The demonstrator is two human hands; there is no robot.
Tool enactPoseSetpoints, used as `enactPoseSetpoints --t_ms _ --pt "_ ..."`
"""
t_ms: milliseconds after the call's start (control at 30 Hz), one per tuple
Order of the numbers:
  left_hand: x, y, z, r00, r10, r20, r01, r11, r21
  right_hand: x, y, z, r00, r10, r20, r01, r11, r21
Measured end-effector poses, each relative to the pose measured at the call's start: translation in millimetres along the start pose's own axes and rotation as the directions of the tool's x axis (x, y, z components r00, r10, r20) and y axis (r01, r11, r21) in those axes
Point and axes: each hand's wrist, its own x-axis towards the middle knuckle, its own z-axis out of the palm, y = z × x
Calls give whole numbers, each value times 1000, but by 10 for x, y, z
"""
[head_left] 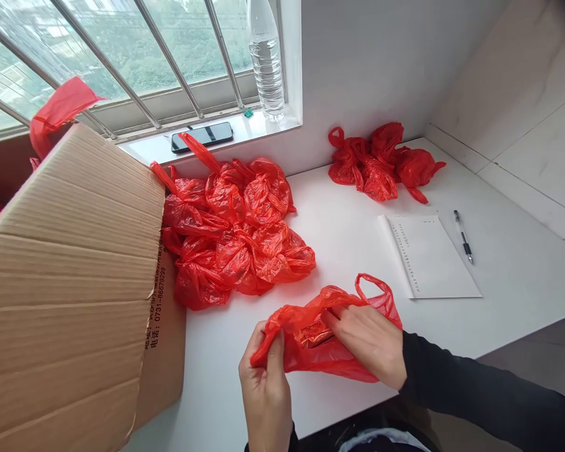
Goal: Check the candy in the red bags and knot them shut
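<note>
A red plastic bag (306, 367) lies opened above the table's front part, its mouth spread towards me. My left hand (268, 370) pinches the left edge of the bag's mouth between thumb and fingers. Reaching into the bag from the right, my right hand (367, 339) has its bent fingers at a small printed packet (314, 331); the fingertips are partly hidden. One loop handle (376, 285) of the bag stands up behind my right hand. Dark lettering shows on the packet, tinted red like the bag around it.
Several knotted red bags (235, 232) sit by a cardboard box (66, 270) at left. More red bags (381, 163) lie against the wall. A notebook (435, 257) and pen (463, 237) are right. On the sill are a phone (202, 137) and water bottle (266, 69).
</note>
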Motion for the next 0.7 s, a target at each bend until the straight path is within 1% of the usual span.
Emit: enactPoseSetpoints --t_ms 100,167,233,300,367,400,433,467,500,567,600,633,700 --pt "-3 40 -34 999 14 -48 -14 1000 -7 4 10 -18 1000 9 0 -9 1000 -1" --pt "-17 99 -49 993 54 -110 -50 998 41 2 13 -27 1000 12 0 -12 1000 1" --pt "-40 160 -61 973 154 -170 -132 982 137 -3 13 -37 1000 17 3 -17 1000 3" --pt "-71 213 -70 939 289 -186 -246 943 224 -5 12 -46 1000 22 10 -22 1000 9" --pt "-109 266 -75 901 401 -163 -349 896 275 -6 16 -49 1000 27 16 -27 1000 16" --pt "-127 295 -77 885 440 -150 -388 877 285 -6 21 -47 1000 27 16 -27 999 21" --pt "-145 327 -76 880 459 -120 -414 867 278 -6 28 -41 1000 25 16 -26 999 27" --pt "-159 360 -74 891 447 -85 -416 876 244 -7 35 -32 1000 21 15 -21 999 33" --pt "-172 394 -68 914 401 -57 -385 904 185 -7 44 -20 1000 16 12 -16 999 39" --pt "-192 456 -40 967 255 -16 -255 967 26 -11 59 5 1000 6 5 -6 999 52" --pt "-203 482 -18 981 192 -1 -192 980 -57 -14 64 15 1000 5 1 -5 999 55" --pt "-216 504 8 989 148 2 -147 981 -126 -19 67 21 1000 10 -2 -9 998 54" --pt "-254 540 64 990 141 -11 -140 968 -209 -35 68 20 1000 28 -12 -28 998 47"
